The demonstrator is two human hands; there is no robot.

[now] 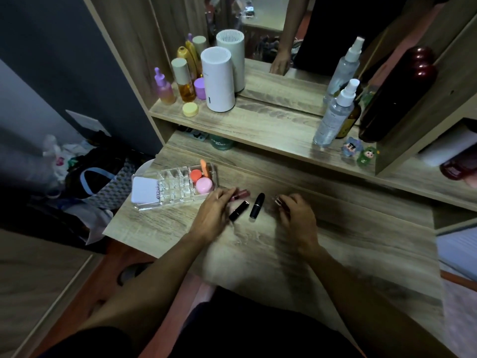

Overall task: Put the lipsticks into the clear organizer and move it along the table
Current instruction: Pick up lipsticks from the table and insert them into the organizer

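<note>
The clear organizer (175,186) sits at the table's left, with a white pad in its left end and an orange and a pink jar in its right compartment. My left hand (215,211) lies just right of it, fingertips closed on a pink lipstick (242,193) that still rests on the wood. Two black lipsticks lie between my hands, one short and squared (238,210), one rounded (257,205). My right hand (296,215) is curled around a small silvery lipstick (278,201), mostly hidden by the fingers.
A raised shelf (258,125) behind holds bottles, a yellow jar (190,109), a white cylinder (218,78), a spray bottle (333,117) and two small figurines (358,151). A mirror stands above it. Bags lie on the floor to the left of the table.
</note>
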